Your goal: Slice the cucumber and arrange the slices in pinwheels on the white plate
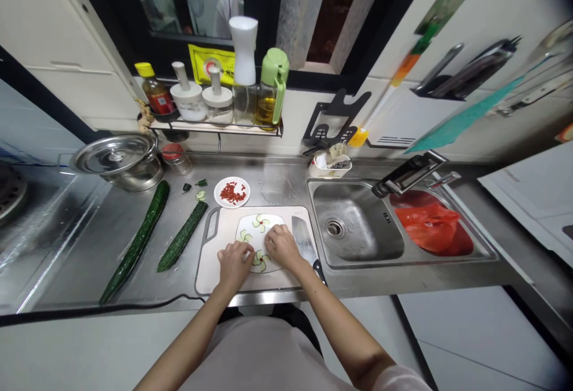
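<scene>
A white plate (247, 224) lies on a pale cutting board (209, 265). Green-edged cucumber slices (261, 222) are arranged on it in pinwheel clusters, some with a small red piece at the centre. Over the plate's lower left edge, my left hand (233, 264) is closed, thumb and fingers drawn together near a cluster. My right hand (284, 246) curls over the right side of the plate, fingertips pinched. Whatever either hand pinches is too small to make out. A knife (304, 237) rests at the board's right edge. Behind the board, a small white dish (232, 182) holds red pieces resembling goji berries.
Left of the board lie a long cucumber (136, 243) and a shorter cut cucumber (182, 237), with scraps nearby. A lidded steel pot (123, 164) stands behind. A sink (358, 221) with a red plastic bag (427, 227) is on the right. Seasonings fill a wall rack (215, 127).
</scene>
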Tool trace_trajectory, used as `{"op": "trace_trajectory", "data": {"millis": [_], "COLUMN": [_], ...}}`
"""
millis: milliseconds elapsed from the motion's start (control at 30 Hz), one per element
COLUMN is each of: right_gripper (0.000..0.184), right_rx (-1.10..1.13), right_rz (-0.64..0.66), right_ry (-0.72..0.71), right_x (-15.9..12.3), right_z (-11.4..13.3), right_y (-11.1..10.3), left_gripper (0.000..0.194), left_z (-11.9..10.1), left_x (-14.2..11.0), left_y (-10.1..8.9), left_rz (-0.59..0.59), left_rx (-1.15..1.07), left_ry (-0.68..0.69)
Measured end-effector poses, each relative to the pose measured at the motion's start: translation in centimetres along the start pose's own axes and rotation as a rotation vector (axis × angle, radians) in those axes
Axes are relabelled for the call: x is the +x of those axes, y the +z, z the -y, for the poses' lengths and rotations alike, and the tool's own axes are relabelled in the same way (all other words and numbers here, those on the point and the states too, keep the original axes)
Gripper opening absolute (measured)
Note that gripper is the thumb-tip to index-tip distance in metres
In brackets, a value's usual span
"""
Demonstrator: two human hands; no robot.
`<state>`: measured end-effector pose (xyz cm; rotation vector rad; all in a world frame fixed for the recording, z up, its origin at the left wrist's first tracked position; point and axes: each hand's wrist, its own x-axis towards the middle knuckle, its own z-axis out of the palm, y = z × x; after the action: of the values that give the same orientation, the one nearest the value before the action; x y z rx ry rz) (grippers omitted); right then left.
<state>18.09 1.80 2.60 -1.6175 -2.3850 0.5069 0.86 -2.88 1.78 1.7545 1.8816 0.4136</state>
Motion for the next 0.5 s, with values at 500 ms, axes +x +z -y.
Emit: {"op": "trace_trajectory", "data": {"millis": [500], "right_gripper": [0.018], "right_rx": [0.037], "right_rz": [-0.023], "right_ry": [0.072], "right_x": [15.1], "right_z": [1.4], "right_y": [1.8], "left_gripper": [0.019], "left_z": [0.9], "left_x": [-0.2], "left_y": [-0.9], "left_rz": [-0.05], "left_rx": [-0.071], "left_ry": [-0.055]}}
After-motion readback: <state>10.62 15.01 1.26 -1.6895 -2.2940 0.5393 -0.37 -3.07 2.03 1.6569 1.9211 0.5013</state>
